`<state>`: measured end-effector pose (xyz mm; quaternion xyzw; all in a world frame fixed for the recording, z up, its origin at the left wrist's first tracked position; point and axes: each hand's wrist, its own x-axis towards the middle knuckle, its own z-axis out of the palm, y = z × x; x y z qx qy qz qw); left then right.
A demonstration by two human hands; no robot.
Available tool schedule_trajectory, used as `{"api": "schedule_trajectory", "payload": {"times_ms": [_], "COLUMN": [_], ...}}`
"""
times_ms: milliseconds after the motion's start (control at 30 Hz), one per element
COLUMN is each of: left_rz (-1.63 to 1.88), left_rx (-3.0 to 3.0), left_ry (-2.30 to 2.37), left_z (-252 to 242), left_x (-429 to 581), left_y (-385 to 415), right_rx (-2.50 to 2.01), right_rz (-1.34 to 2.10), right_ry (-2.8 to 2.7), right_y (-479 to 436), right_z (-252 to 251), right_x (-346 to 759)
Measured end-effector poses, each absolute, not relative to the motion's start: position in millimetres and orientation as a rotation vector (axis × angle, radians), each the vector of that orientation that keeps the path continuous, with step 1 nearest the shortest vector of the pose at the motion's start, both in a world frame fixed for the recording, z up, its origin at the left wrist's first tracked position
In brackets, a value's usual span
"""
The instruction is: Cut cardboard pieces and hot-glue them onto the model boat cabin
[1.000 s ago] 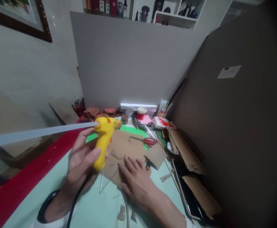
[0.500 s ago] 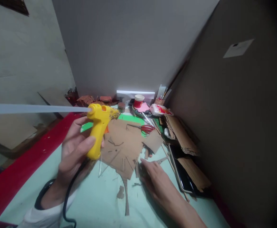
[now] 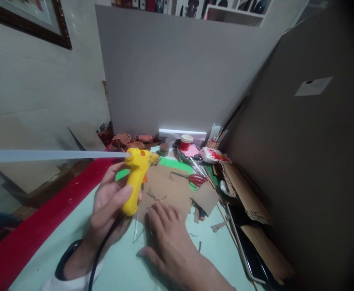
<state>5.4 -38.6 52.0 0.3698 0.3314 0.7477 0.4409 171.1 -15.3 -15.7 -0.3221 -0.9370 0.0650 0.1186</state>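
My left hand [image 3: 111,202] is wrapped round the handle of a yellow glue gun [image 3: 136,178]. A long translucent glue stick [image 3: 55,155] juts from its back, and a dark cord [image 3: 104,246] hangs from the grip. The nozzle points right, over the work area. My right hand [image 3: 173,238] lies palm down with fingers spread, its fingertips on a brown cardboard sheet [image 3: 170,186]. Under and beside that hand, part of the sheet and a clear set square [image 3: 136,230] are hidden. Red-handled scissors [image 3: 195,178] rest on the cardboard's far right side.
Cardboard scraps [image 3: 206,198] and a dark tablet-like tray [image 3: 246,242] with cardboard strips [image 3: 264,246] lie at the right. At the back stand a red paper cup [image 3: 185,143], a brush holder [image 3: 213,142] and reddish-brown blocks [image 3: 125,141]. Grey panels border the table.
My right hand has moved left onto the cardboard, its fingers spreading over it. My left hand still holds the glue gun. The view has tilted up, showing shelves above the panel.
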Motion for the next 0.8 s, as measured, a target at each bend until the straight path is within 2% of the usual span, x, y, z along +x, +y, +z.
{"api": "schedule_trajectory", "payload": {"times_ms": [333,567,800], "left_rz": [1.791,1.737,1.745], "left_rx": [0.784,0.830,0.810], "left_ry": [0.927,0.958,0.908], "left_z": [58,53,52], "left_x": [4,-3,-5], "left_y": [-47,-47,-46], "right_rx": [-0.837,-0.594,-1.027], "right_rz": [-0.286,-0.314,-0.408], "right_ry": [-2.733,-2.711,-2.668], "right_y": [-6,-1,62], "right_z": [-42,-32,-6], "right_x": [144,180,203]}}
